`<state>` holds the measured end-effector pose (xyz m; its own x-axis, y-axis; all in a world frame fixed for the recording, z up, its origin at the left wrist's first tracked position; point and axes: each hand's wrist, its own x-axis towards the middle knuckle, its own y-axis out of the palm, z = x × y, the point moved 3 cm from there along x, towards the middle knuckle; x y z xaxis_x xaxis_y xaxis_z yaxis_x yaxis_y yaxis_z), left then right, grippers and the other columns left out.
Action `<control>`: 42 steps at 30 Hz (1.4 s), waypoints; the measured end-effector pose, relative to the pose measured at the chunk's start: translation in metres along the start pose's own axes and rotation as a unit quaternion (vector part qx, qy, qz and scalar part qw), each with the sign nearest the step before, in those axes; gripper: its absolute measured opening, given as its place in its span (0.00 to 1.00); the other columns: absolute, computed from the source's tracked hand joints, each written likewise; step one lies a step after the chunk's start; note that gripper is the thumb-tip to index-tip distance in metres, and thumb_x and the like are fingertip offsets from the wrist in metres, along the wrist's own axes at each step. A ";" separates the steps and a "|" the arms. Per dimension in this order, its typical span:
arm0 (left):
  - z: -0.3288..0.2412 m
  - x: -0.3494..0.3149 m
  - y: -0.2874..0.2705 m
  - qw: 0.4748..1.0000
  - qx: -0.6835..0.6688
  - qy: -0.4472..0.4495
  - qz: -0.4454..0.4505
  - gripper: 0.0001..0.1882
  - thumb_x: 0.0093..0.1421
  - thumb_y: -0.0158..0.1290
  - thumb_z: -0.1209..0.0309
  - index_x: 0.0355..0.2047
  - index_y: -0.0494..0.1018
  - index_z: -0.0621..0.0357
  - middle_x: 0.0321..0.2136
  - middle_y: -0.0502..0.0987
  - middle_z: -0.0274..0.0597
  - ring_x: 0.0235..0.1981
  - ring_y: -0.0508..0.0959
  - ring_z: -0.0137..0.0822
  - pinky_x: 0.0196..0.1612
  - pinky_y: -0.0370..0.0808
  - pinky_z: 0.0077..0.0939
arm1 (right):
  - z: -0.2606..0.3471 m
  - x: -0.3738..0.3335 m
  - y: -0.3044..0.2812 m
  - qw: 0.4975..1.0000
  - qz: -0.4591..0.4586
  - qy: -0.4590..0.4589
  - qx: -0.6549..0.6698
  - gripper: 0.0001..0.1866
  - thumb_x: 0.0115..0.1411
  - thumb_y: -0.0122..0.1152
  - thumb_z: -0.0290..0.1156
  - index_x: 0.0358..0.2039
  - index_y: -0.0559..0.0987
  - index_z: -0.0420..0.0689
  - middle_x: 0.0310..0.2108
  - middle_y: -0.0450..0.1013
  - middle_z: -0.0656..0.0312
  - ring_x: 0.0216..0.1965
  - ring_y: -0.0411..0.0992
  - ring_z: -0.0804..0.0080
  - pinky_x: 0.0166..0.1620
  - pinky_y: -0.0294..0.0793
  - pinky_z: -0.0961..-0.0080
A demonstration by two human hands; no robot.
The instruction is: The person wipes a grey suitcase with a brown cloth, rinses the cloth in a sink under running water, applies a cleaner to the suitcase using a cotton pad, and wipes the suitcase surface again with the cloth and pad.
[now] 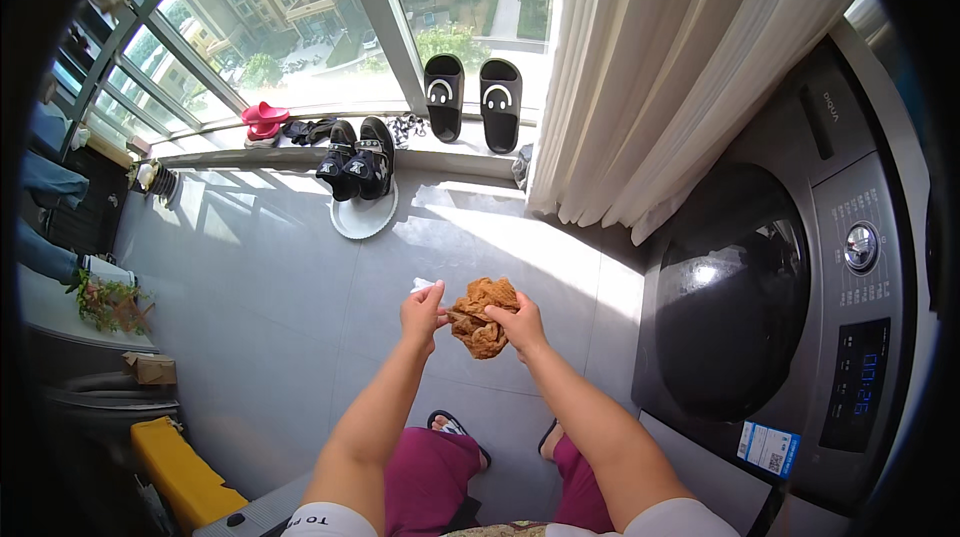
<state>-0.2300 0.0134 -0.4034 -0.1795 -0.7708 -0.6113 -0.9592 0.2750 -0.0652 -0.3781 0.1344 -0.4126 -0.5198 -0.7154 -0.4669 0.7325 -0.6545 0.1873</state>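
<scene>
A crumpled brown cloth, bunched and wrinkled, hangs above the floor between my hands. My right hand grips it from the right, with the thumb lying across its near face. My left hand is closed just left of the bundle, its fingertips meeting the cloth's left edge. From the far side of that hand sticks a small white piece, perhaps paper or tissue; its exact kind cannot be made out.
A grey front-loading washing machine with a dark round door stands close on the right, beside a pale curtain. Black shoes rest over a white round dish. Black slippers lean by the window. A yellow box is at lower left.
</scene>
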 end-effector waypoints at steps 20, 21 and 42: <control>0.195 0.184 -0.084 0.976 -0.068 -0.092 0.186 0.13 0.59 0.58 0.61 0.38 0.76 0.56 0.32 0.77 0.35 0.32 0.73 0.25 0.31 0.67 0.20 | -0.265 0.162 -0.064 0.674 0.032 0.023 -0.738 0.52 0.50 0.64 0.59 0.70 0.45 0.69 0.72 0.24 0.56 0.71 0.23 0.49 0.68 0.35 0.41; 0.194 0.182 -0.087 0.972 -0.101 -0.096 0.189 0.13 0.59 0.57 0.61 0.37 0.76 0.56 0.32 0.77 0.35 0.31 0.73 0.26 0.30 0.66 0.20 | -0.271 0.169 -0.067 0.685 0.028 0.006 -0.728 0.52 0.51 0.62 0.61 0.70 0.45 0.67 0.72 0.25 0.55 0.71 0.23 0.48 0.68 0.33 0.41; 0.193 0.174 -0.227 0.937 -0.341 -0.065 0.031 0.09 0.62 0.53 0.62 0.32 0.71 0.52 0.28 0.74 0.34 0.23 0.71 0.26 0.20 0.65 0.18 | -0.341 0.263 0.261 0.573 0.287 -0.357 -0.680 0.31 0.68 0.39 0.50 0.69 0.52 0.58 0.71 0.44 0.64 0.71 0.39 0.51 0.70 0.36 0.51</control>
<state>-0.0012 -0.0718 -0.6470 -0.2531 -0.6769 -0.6912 -0.8724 -0.1492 0.4655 -0.1735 -0.1413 -0.7815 0.2862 -0.9526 -0.1029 0.2867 0.1876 -0.9395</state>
